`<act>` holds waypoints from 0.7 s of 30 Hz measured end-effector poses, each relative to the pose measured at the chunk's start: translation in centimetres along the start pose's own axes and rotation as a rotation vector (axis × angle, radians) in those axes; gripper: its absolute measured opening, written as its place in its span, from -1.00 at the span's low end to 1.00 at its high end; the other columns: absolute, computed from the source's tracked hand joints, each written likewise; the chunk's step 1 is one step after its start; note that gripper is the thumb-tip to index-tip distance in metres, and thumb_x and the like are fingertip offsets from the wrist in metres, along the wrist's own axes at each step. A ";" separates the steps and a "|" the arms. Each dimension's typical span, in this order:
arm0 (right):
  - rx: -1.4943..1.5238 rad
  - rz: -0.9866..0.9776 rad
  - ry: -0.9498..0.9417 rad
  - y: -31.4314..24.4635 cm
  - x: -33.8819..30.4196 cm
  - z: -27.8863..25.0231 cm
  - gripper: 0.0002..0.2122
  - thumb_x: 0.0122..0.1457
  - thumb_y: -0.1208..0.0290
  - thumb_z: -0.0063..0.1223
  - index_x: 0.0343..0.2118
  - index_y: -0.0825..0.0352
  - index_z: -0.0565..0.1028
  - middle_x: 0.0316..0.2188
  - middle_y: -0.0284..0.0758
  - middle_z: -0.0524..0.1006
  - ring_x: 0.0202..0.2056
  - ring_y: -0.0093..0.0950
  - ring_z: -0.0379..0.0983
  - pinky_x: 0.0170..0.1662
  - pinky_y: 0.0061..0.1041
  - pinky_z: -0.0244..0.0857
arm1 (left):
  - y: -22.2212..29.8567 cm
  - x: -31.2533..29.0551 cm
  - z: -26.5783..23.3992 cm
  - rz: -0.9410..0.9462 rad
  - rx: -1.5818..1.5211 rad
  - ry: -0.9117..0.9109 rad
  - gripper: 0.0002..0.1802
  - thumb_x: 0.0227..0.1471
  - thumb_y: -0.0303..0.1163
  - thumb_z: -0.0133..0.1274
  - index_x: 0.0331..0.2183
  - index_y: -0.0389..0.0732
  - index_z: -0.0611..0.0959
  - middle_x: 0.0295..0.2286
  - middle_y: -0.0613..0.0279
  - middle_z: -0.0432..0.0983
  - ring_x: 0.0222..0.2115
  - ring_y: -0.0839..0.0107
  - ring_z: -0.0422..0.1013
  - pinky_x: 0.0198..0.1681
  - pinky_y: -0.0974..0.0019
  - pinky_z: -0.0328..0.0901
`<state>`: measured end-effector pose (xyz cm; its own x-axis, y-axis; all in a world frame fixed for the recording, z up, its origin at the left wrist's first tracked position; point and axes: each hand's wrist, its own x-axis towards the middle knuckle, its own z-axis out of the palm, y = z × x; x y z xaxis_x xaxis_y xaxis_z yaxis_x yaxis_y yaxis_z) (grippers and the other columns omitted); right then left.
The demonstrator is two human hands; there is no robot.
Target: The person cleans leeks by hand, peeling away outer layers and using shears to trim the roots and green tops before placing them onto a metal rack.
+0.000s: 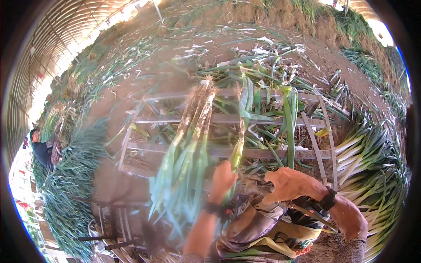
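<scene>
My left hand (pixel 222 179) is closed around a single green onion (pixel 239 147), whose roots point away from me. Left of it, several long green onions (pixel 193 127) with soil-stained stems and brown roots lie across a metal rack (pixel 274 153). My right hand (pixel 291 186) is held to the right, above my lap, thumb and fingers apart with nothing visible between them. A green leaf (pixel 291 122) is draped over the rack's bars beyond that hand. Both wrists wear dark bands.
Cleaned green onions with white stems (pixel 364 153) are piled at the right. A large heap of green onions (pixel 70 188) stands at the left, with another person (pixel 42 151) beside it. Stripped leaves (pixel 263 57) litter the soil past the rack. Printed cloth (pixel 258 232) covers my lap.
</scene>
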<state>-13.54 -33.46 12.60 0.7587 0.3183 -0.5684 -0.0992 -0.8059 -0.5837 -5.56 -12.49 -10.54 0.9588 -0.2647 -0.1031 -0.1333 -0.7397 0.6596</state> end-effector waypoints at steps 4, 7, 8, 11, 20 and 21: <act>-0.109 -0.001 0.036 0.2 0.5 0.4 -0.47 -0.11 0.03 0.21 -0.35 0.52 0.44 -0.54 0.02 0.51 -0.43 -0.10 0.49 -0.31 -0.21 0.35 | 0.3 -0.1 -0.1 -0.039 0.006 -0.071 -0.65 -0.14 -0.30 0.15 -0.29 -0.32 0.60 -0.39 -0.23 0.57 -0.30 -0.16 0.50 -0.24 -0.02 0.37; -0.152 -0.006 0.119 0.9 1.3 0.8 -0.49 -0.11 0.03 0.19 -0.39 0.51 0.43 -0.57 0.01 0.49 -0.46 -0.09 0.47 -0.31 -0.18 0.34 | 0.8 -0.3 -0.3 -0.007 -0.048 -0.031 -0.69 -0.17 -0.35 0.12 -0.34 -0.33 0.54 -0.38 -0.16 0.55 -0.32 -0.16 0.47 -0.24 -0.07 0.35; -0.169 -0.010 0.164 1.1 1.6 0.9 -0.50 -0.12 0.04 0.19 -0.40 0.51 0.43 -0.60 0.00 0.47 -0.48 -0.09 0.46 -0.32 -0.17 0.33 | 0.9 -0.3 -0.5 -0.021 -0.021 -0.077 -0.68 -0.16 -0.33 0.12 -0.32 -0.33 0.54 -0.38 -0.16 0.55 -0.31 -0.15 0.48 -0.24 -0.07 0.36; -0.179 -0.005 0.232 2.1 2.6 0.9 -0.51 -0.13 0.06 0.17 -0.44 0.51 0.41 -0.62 -0.02 0.45 -0.51 -0.09 0.43 -0.35 -0.16 0.31 | 1.2 -0.1 -0.6 -0.034 0.016 -0.142 -0.63 -0.13 -0.31 0.14 -0.25 -0.32 0.57 -0.36 -0.13 0.57 -0.31 -0.07 0.51 -0.24 -0.01 0.38; -0.178 0.073 0.293 3.3 5.5 -0.4 -0.54 -0.18 0.08 0.19 -0.46 0.47 0.38 -0.63 -0.09 0.43 -0.54 -0.14 0.38 -0.38 -0.17 0.27 | 1.0 0.0 -0.7 -0.019 0.095 -0.146 -0.60 -0.09 -0.25 0.13 -0.20 -0.29 0.60 -0.32 -0.10 0.59 -0.27 0.00 0.53 -0.18 0.04 0.38; -0.179 0.072 0.295 3.6 5.9 -0.5 -0.54 -0.18 0.08 0.19 -0.46 0.47 0.38 -0.63 -0.09 0.43 -0.54 -0.14 0.38 -0.38 -0.17 0.27 | 1.4 0.1 -1.0 -0.056 0.110 -0.180 -0.60 -0.09 -0.24 0.12 -0.20 -0.28 0.60 -0.31 -0.11 0.59 -0.25 -0.02 0.52 -0.16 0.03 0.37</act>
<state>-9.07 -34.68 7.43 0.9098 0.1207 -0.3971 -0.0644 -0.9042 -0.4223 -5.37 -12.94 -8.94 0.9065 -0.3204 -0.2751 -0.1172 -0.8167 0.5650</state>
